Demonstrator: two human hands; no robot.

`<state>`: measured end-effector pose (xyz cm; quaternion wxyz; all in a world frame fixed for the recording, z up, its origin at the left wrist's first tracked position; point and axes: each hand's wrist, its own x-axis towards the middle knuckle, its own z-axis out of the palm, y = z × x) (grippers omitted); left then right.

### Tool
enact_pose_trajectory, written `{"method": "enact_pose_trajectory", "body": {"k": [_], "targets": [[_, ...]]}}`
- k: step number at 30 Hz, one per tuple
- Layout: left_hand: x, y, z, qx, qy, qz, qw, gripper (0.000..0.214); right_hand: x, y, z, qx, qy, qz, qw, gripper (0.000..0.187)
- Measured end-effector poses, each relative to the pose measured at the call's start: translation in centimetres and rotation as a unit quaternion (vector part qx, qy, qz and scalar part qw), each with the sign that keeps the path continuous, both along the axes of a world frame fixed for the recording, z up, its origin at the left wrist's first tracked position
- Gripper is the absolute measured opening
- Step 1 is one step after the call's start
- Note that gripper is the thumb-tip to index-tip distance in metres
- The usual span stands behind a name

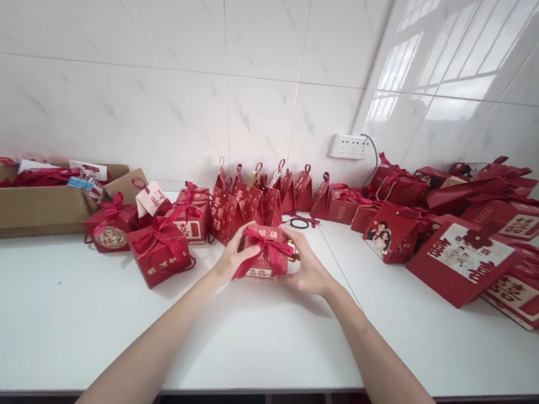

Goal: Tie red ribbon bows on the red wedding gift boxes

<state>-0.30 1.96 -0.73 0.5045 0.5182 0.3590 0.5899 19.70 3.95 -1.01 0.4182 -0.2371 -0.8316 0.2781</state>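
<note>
Between my two hands is a red gift box (263, 269) with a ribbon bow (270, 250) on top and pale printed characters. My left hand (238, 251) grips its left side, the thumb lying by the bow. On the other side my right hand (308, 263) holds the box, its fingers partly hidden behind it. Just behind stand several red triangular boxes (249, 203) with loop handles. To the left of my left hand sits another red box with a bow (157, 257), tilted on the table.
A cardboard carton (25, 206) with red ribbons and cards stands at the left. Red gift boxes (465, 261) are heaped at the right on the white table (250, 352). A power strip (351, 147) with a dark cable is on the tiled wall.
</note>
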Motion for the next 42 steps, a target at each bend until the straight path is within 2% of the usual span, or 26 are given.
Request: {"method": "enact_pose_trajectory", "body": {"k": [4,8,13,15,16,18,20,22,24,26,28,30,32,34,37,40,42], "targets": [[-0.1,0.1,-0.2,0.013,0.060,-0.023,0.998,0.084,0.0,-0.3,0.1,0.011,-0.011,-0.012,1.000,0.089],[0.3,0.2,-0.6,0.046,0.122,-0.037,0.991,0.075,0.8,-0.7,0.2,0.028,-0.006,-0.039,0.999,0.087],[2.1,-0.5,-1.1,0.063,0.218,-0.077,0.971,0.054,3.7,-2.7,0.1,0.138,-0.034,-0.130,0.981,0.080],[2.9,-1.2,-1.0,0.068,0.230,-0.097,0.966,0.056,4.9,-4.1,-0.2,0.173,-0.066,-0.161,0.970,0.080],[3.3,-1.6,-0.9,0.080,0.232,-0.090,0.965,0.059,5.4,-4.8,-0.4,0.184,-0.078,-0.176,0.964,0.080],[4.0,-2.4,-0.6,0.125,0.225,-0.025,0.966,0.060,6.0,-6.3,-0.8,0.196,-0.092,-0.205,0.954,0.081],[4.7,-3.2,-0.2,0.166,0.214,0.084,0.959,0.045,6.4,-7.6,-1.2,0.197,-0.101,-0.232,0.947,0.081],[5.7,-3.9,0.2,0.174,0.218,0.146,0.949,0.029,6.6,-8.7,-1.4,0.193,-0.105,-0.253,0.942,0.080],[6.7,-4.5,0.4,0.167,0.232,0.142,0.948,0.024,6.6,-9.7,-1.5,0.190,-0.100,-0.265,0.940,0.080],[7.4,-5.2,0.3,0.196,0.243,0.126,0.942,0.021,6.5,-10.6,-1.8,0.189,-0.088,-0.276,0.938,0.078],[7.9,-5.7,0.1,0.296,0.245,0.123,0.915,0.013,6.3,-11.4,-2.0,0.187,-0.074,-0.287,0.937,0.078],[8.0,-6.2,-0.2,0.431,0.252,0.114,0.859,0.004,6.1,-12.2,-2.4,0.184,-0.054,-0.297,0.935,0.078],[8.0,-6.7,-0.3,0.512,0.265,0.105,0.810,0.006,5.9,-12.9,-2.8,0.179,-0.030,-0.306,0.935,0.081],[8.0,-7.1,-0.5,0.516,0.281,0.093,0.804,0.018,5.6,-13.3,-3.3,0.173,-0.005,-0.314,0.933,0.083],[8.2,-7.5,-0.5,0.464,0.308,0.060,0.828,0.037,5.1,-13.6,-3.9,0.156,0.030,-0.314,0.936,0.084],[8.1,-7.6,-0.3,0.418,0.341,0.037,0.841,0.044,4.6,-13.7,-4.1,0.143,0.050,-0.311,0.938,0.085],[8.0,-7.6,-0.2,0.407,0.358,0.034,0.840,0.040,4.4,-13.7,-3.9,0.140,0.060,-0.313,0.937,0.087]]}}
